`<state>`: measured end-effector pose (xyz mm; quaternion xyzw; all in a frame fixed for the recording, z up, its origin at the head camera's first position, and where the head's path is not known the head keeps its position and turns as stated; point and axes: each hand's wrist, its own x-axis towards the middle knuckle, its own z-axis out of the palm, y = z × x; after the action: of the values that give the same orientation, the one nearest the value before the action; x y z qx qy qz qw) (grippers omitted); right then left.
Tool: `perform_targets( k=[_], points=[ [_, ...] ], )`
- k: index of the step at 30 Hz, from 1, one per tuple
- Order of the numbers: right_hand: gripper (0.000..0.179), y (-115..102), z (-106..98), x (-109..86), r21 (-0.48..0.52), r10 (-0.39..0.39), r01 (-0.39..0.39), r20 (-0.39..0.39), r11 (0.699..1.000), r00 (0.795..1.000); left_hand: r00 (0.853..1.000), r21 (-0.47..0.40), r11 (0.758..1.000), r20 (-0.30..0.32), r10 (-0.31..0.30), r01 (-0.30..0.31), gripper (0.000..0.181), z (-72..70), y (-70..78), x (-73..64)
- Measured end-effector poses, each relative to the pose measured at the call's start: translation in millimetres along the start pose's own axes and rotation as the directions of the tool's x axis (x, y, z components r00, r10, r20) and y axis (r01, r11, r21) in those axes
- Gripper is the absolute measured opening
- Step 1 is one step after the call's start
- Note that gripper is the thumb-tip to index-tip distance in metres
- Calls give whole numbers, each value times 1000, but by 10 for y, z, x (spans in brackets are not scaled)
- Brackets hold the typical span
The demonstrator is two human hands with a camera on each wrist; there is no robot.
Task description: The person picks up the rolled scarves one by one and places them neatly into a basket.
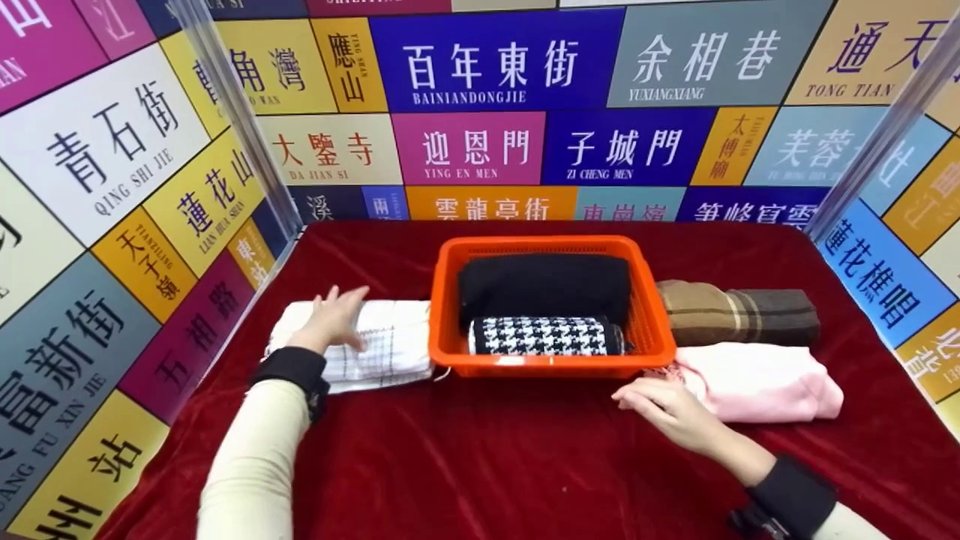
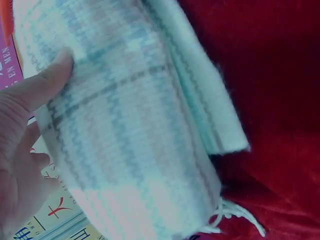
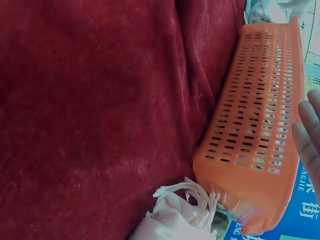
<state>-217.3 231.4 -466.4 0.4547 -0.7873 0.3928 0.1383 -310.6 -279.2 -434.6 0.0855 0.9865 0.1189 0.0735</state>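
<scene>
My left hand (image 1: 330, 321) hovers over a folded white scarf with dark check lines (image 1: 394, 341), left of the basket, its fingers spread. In the left wrist view the thumb (image 2: 47, 82) overlaps the scarf's near face, while the other fingers are beside its edge. My right hand (image 1: 671, 412), fingers loosely bent and holding nothing, is in front of the basket's right corner, next to a folded pink scarf (image 1: 772, 382). The right wrist view shows its fingertips (image 3: 305, 140) near the basket's perforated side and the pink scarf's fringe (image 3: 192, 192).
An orange plastic basket (image 1: 441, 300) stands mid-table, holding a rolled black cloth (image 1: 544, 285) and a black-and-white houndstooth cloth (image 1: 540, 335). A rolled brown checked scarf (image 1: 776, 315) lies to its right. Dark red velvet (image 1: 480, 450) covers the table; sign-printed walls (image 1: 495, 67) surround it.
</scene>
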Motion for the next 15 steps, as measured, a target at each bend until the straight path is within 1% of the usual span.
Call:
perform_targets(
  k=[1, 3, 5, 8, 11, 13, 15],
  points=[
    [27, 44, 20, -26, -6, 6, -5, 10, 1000, 1000, 1000, 20, 1000, 22, -13, 12, 102, 4, 12, 11],
    [27, 45, 36, -30, -13, -1, 1, 21, 1000, 1000, 997, 73, 997, 71, -31, 26, 102, -7, 41, 34],
    [26, 34, 47, -31, -14, -4, 4, 26, 1000, 1000, 993, 136, 990, 107, -47, 33, 103, -6, 79, 59],
    [26, 21, 72, -30, -15, -30, 30, 16, 999, 999, 988, 230, 973, 143, -49, 15, 101, 27, 147, 91],
    [26, 12, 94, -21, -7, -33, 33, 30, 999, 999, 984, 298, 955, 170, -58, 5, 95, 84, 194, 127],
    [26, 10, 106, -17, 6, -33, 33, 39, 999, 999, 982, 311, 951, 181, -50, -9, 93, 121, 208, 154],
    [26, 9, 116, -20, 22, -30, 29, 46, 999, 998, 983, 295, 955, 184, -28, -28, 91, 163, 200, 183]
  ],
)
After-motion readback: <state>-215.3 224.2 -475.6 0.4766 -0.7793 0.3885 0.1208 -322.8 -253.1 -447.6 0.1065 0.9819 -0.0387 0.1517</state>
